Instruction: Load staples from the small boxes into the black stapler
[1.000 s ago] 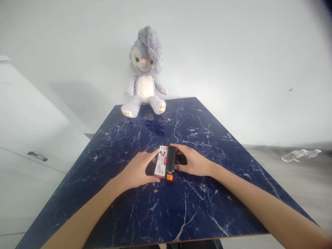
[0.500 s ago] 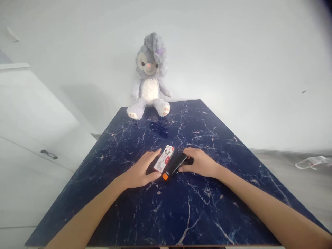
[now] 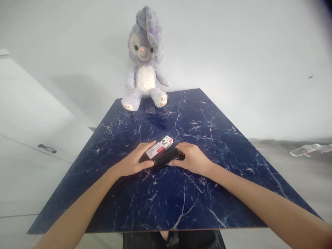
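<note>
A black stapler (image 3: 166, 158) lies on the dark blue marble table (image 3: 181, 200), turned so its length runs left to right. A small red and white box (image 3: 159, 148) lies just behind it, touching it. My left hand (image 3: 133, 161) curls round the stapler's left end and the box's near end. My right hand (image 3: 191, 158) grips the stapler's right end, fingers closed on it.
A grey plush rabbit (image 3: 145, 60) sits at the table's far edge against the white wall. A white cabinet with a dark handle (image 3: 46, 148) stands to the left. A crumpled clear plastic bottle (image 3: 308, 149) lies on the floor to the right.
Both hands have turned the stapler and box clockwise, from pointing toward me to lying crosswise. The stapler's orange end is now hidden under my left hand.
</note>
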The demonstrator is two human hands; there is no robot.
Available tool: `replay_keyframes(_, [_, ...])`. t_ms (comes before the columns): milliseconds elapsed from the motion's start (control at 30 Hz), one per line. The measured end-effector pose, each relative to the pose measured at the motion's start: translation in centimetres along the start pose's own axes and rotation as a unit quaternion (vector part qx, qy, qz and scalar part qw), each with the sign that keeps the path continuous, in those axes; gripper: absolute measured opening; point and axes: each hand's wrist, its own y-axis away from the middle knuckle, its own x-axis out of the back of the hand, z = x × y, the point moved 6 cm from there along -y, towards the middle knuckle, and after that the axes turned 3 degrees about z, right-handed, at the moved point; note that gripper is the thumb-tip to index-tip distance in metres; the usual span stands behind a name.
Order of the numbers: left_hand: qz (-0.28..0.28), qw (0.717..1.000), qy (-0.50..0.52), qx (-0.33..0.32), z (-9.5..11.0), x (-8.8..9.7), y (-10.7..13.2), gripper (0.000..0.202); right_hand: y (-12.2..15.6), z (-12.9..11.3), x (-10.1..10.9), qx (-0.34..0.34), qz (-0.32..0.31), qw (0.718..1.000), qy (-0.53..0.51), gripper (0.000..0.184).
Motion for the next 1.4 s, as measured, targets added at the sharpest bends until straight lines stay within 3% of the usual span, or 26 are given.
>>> replay_keyframes(133, [-0.023, 1.0, -0.006, 0.018, -0.4, 0.6, -0.4, 0.078, -0.1, 0.0, 0.4, 0.046, -0.027, 0.998, -0.04, 0.029])
replay_keyframes(267, [-0.011, 1.0, -0.007, 0.026, -0.9, 0.9, -0.9, 0.079, -0.5, 0.5, 1.2, 0.078, -0.067, 0.99, -0.099, 0.021])
replay_keyframes(400, [-0.005, 1.0, -0.01, 0.017, -1.0, 0.8, -1.1, 0.081, -0.8, 0.8, 1.4, 0.065, -0.094, 0.985, -0.13, 0.018])
replay_keyframes(533, [-0.003, 1.0, -0.015, 0.021, -1.2, 0.9, -1.1, 0.082, -0.7, 1.4, 1.6, 0.004, -0.124, 0.977, -0.175, 0.024])
replay_keyframes(633, [-0.005, 1.0, -0.013, 0.021, -1.3, 1.0, -1.0, 0.079, -0.6, 2.0, 2.7, -0.019, -0.135, 0.981, -0.138, 0.029])
replay_keyframes(767, [0.003, 1.0, 0.0, 0.016, -1.3, 1.2, -1.0, 0.066, -0.3, 2.4, 4.5, 0.01, -0.142, 0.99, -0.022, 0.012])
replay_keyframes(900, [0.021, 1.0, 0.004, -0.013, -0.6, 1.2, -1.1, 0.051, -0.1, 1.7, 4.8, 0.049, -0.138, 0.988, -0.045, 0.011])
replay_keyframes(1033, [0.059, 0.997, 0.037, -0.026, -0.2, 1.3, -1.2, 0.044, 0.2, 0.9, 3.9, 0.093, -0.141, 0.983, -0.078, 0.016])
replay_keyframes(1167, [0.104, 0.986, 0.127, 0.01, -1.1, 1.3, -1.1, 0.039, 0.1, 1.6, 4.2, 0.09, -0.116, 0.988, -0.039, 0.009])
replay_keyframes(1300, [0.194, 0.957, 0.207, 0.063, -2.5, 1.8, -1.0, 0.033, 0.0, 2.0, 4.8, 0.077, -0.117, 0.99, -0.02, 0.006])
replay_keyframes(1400, [0.269, 0.92, 0.27, 0.088, -3.3, 2.5, -0.8, 0.041, 0.0, 1.5, 4.8, 0.079, -0.115, 0.99, -0.023, 0.007])
